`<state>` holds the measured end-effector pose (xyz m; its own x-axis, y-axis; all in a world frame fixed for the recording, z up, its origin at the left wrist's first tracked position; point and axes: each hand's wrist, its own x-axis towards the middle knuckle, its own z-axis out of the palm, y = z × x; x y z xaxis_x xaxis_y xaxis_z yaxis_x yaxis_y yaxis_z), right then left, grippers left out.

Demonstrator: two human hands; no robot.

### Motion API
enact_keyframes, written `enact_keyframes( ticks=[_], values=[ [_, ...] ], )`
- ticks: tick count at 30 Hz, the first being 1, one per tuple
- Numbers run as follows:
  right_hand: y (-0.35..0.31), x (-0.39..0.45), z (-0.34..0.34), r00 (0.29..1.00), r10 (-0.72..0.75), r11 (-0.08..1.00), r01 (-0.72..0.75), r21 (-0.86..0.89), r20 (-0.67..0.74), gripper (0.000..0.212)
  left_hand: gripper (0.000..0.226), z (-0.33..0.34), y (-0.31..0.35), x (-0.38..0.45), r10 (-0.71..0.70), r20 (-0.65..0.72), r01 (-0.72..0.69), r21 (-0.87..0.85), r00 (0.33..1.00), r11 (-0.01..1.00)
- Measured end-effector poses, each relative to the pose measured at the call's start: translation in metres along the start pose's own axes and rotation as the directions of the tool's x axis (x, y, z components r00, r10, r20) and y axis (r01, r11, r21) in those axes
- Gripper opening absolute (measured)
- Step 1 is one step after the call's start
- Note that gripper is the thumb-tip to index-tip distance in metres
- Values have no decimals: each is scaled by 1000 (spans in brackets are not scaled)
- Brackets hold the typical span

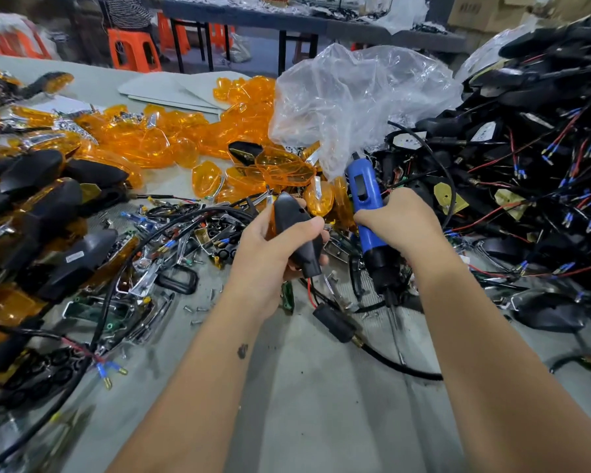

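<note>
Grey worktop [304, 387] lies bare only in the strip nearest the person; everything beyond it is lamp parts. Just past that strip, loose screws [198, 308] and chrome trims [147, 281] lie scattered, and above them the two hands work side by side.

The left hand [277, 247] is curled firmly round a black lamp [296, 230], thumb across its back. An orange edge shows on the lamp's left side, and its wires [309, 291] trail down to the worktop. The right hand [400, 223] is clenched round a blue screwdriver [364, 196] (the powered sort), held upright just beside the lamp. Its bit points down toward the worktop and does not touch the lamp.

So I judge this lamp to be between steps: gripped and ready, but with no screw being driven.

To the left lies a stack of lamps [41, 206] and further back a spread of loose orange lenses [171, 141]. To the right, a tall heap of black wired housings [526, 148] sits beside a crumpled clear bag [348, 100]. Going by those heaps, the job looks midway at best, with plenty left. Orange stools [133, 49] stand at the far end.
</note>
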<state>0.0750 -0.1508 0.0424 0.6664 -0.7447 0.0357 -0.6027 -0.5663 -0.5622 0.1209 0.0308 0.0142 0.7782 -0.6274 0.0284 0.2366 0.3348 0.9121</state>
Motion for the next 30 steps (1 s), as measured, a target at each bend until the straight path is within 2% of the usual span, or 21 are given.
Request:
enact_keyframes(
  ticks=[3, 6, 9, 12, 15, 17, 18, 21, 22, 25, 27, 30],
  values=[
    [0, 2, 1, 1000, 6, 1000, -7, -13, -21, 37, 29, -1, 1, -2, 40, 3, -40, -3, 999, 999],
    [2, 1, 6, 1000, -3, 999, 4, 36, -20, 36, 25, 1, 2, -4, 46, -12, -46, -1, 999, 999],
    [3, 1, 8, 1000, -9, 971, 9, 238, -2, 33, 12, 2, 2, -2, 7, -74, -11, -52, 997, 999],
    [7, -1, 10, 1000, 18, 898, -5, 441, -25, 36, 11, 2, 1, 0, -7, -99, -2, -94, 995, 996],
    [9, -1, 7, 999, 36, 715, -38, 699, 17, 43, 8, 0, -2, 1, -13, -111, 8, -51, 994, 999],
    [6, -1, 0, 998, 59, 583, -55, 810, 25, 45, 11, 0, -2, 2, -17, -131, 14, -26, 991, 1000],
    [5, 0, -4, 997, 71, 489, -65, 870, 35, 39, 12, 0, -2, 2, -21, -142, 18, -28, 990, 999],
    [3, -1, -16, 987, 26, 85, -161, 983, 160, 17, 13, -1, -1, 3, -34, -155, 20, -89, 987, 996],
    [4, -2, -20, 984, -4, 5, -177, 984, 177, 14, 14, -1, -1, 3, -37, -157, 21, -106, 987, 994],
    [6, 0, -29, 983, -58, -114, -182, 977, 177, 12, 11, 1, 0, 2, -16, -173, -1, -97, 985, 995],
    [5, -2, -32, 982, -88, -185, -179, 966, 165, 23, 9, 0, 1, 3, -2, -190, -17, -95, 982, 995],
    [6, -7, -34, 983, -107, -348, -176, 921, 148, 36, 18, -3, 1, 3, -11, -183, -11, -118, 983, 993]
  ],
)
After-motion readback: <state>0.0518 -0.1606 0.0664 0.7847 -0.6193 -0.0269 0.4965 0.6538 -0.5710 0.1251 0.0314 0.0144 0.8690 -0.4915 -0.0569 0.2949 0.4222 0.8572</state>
